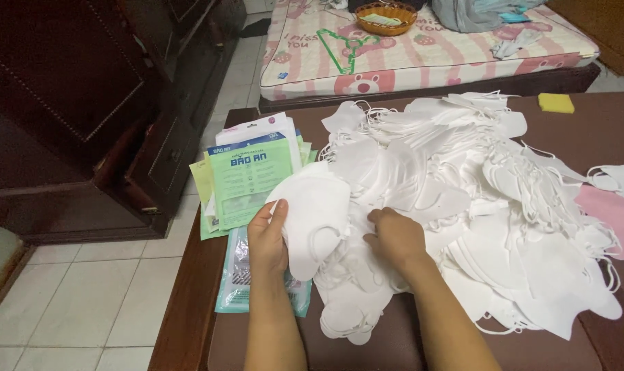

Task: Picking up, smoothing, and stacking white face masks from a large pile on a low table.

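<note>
- The left hand (267, 237) holds a white face mask (315, 220) by its left edge, thumb on top and fingers curled beneath, so the mask stands lifted and slightly tilted above the worktop (188, 309).
- The right hand (394, 237) rests palm down on the near side of the pile of masks (463, 206), its fingers bent and pressed into the white fabric; whether it pinches one mask cannot be told.
- The held mask touches the left edge of the pile, just beside the right hand.
- The pile is a broad heap of loose white masks with thin ear loops sticking out, covering most of the middle of the dark brown worktop.
- To the left of the left hand lies a stack of flat packets (250, 175), green and white with a blue band, fanned out near the worktop's left edge.
- A clear packet with teal edges (240, 275) lies under the left wrist, partly hidden by the arm.
- A pink mask (611, 213) lies at the right edge of the pile, touching it.
- A yellow sponge (556, 103) sits on the far right of the worktop, well apart from the hands.
- Beyond the worktop is a bed (422, 62) with a pink-and-white sheet; on it lie a green clothes hanger (345, 47) and a woven basket (386, 17).
- A dark wooden cabinet (85, 103) stands at the left on the pale tiled floor (85, 302).
</note>
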